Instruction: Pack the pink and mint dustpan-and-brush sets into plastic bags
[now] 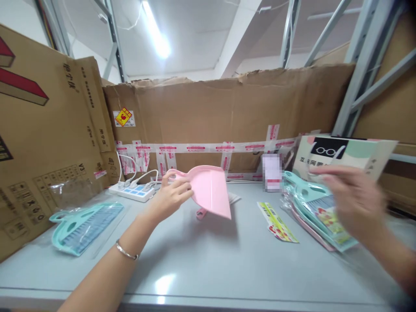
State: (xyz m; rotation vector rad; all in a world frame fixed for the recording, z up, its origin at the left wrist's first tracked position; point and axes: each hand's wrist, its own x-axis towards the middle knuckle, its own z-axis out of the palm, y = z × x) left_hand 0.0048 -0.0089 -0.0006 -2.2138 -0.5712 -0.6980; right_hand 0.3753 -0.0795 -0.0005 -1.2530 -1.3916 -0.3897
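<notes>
My left hand (172,193) is closed around the handle of a pink dustpan (211,190), which it holds tilted above the table. A small pink piece with a hole, perhaps a brush handle (201,213), shows below the pan; the rest of it is hidden. My right hand (355,201) is smeared by motion, raised over a stack of bagged dustpan-and-brush sets (307,190) on the right. Whether its fingers hold anything is unclear. A printed card (277,223) with yellow and green colours lies between the pan and that stack.
A bagged turquoise dustpan and brush (86,227) lies at left. Behind are a white power strip (133,190) with plugged cables, a blurred-out phone-like object (273,172) and a printed box (377,151). Tall cardboard (208,112) walls the table's back and left.
</notes>
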